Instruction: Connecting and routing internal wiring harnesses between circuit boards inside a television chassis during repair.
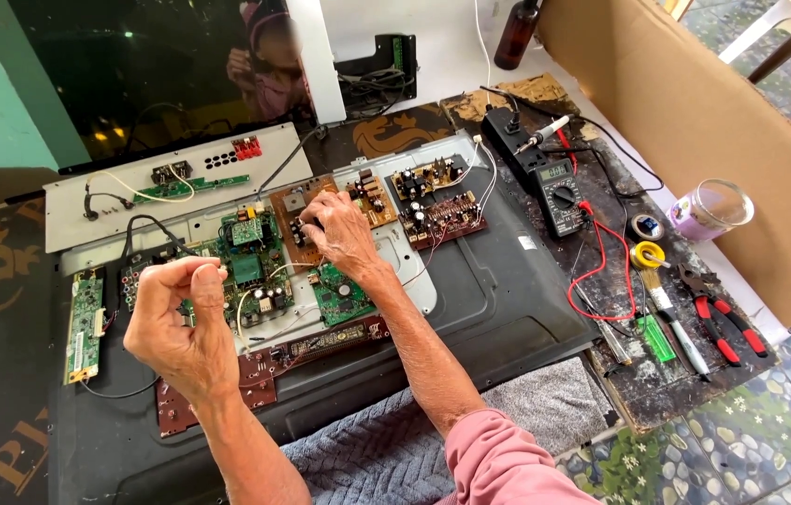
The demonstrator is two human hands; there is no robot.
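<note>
A brown circuit board (294,227) is pressed by the fingertips of the right hand (339,234), whose fingers are bent down onto the dark components near the middle of the opened back of a flat television (498,299) that lies face down on the surface (638,388). Whether anything is gripped between those fingers cannot be told. The left hand (178,323) is held raised above the green main board (255,271), its fingers curled and thumb and forefinger pinched together; whatever is pinched is too small to be made out. A narrow green strip board (85,327) is seen to the left, and two smaller brown boards (428,196) lie to the right, joined by thin wires. A grey metal panel (171,182) with a red connector is propped behind. Farther right, a multimeter (559,196) with red and black leads, a soldering iron (545,133), a roll of yellow tape (648,253), red-handled pliers (727,323) and a glass jar (713,208) are spread out. A grey towel (395,449) is laid at the near edge, and a cardboard sheet (723,112) is stood along the right side.
</note>
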